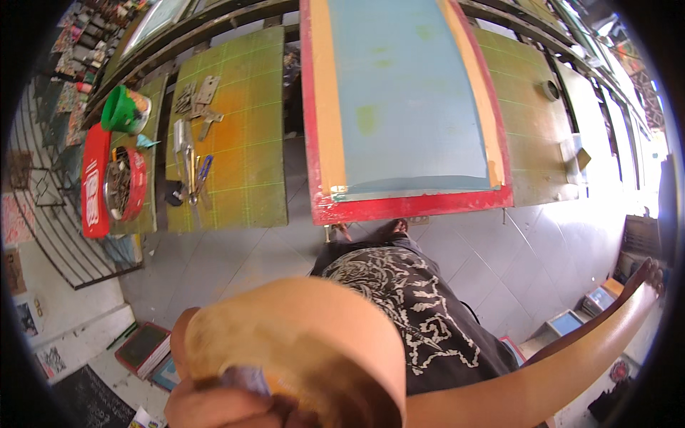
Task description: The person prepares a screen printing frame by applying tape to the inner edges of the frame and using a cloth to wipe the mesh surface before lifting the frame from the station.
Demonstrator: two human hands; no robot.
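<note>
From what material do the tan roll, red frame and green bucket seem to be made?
Roll: probably paper or plastic tape, satin, going by its smooth tan surface.
Frame: glossy red paint with pale scuffs; wood or metal beneath, I cannot tell.
Bucket: likely plastic, slightly shiny, from its smooth, even green inside.

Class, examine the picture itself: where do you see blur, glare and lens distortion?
In the head view, the tan tape roll in the left hand looks soft, close to the lens; glare whitens the floor at right; dark rails bow near the top, within a black circular rim.
</note>
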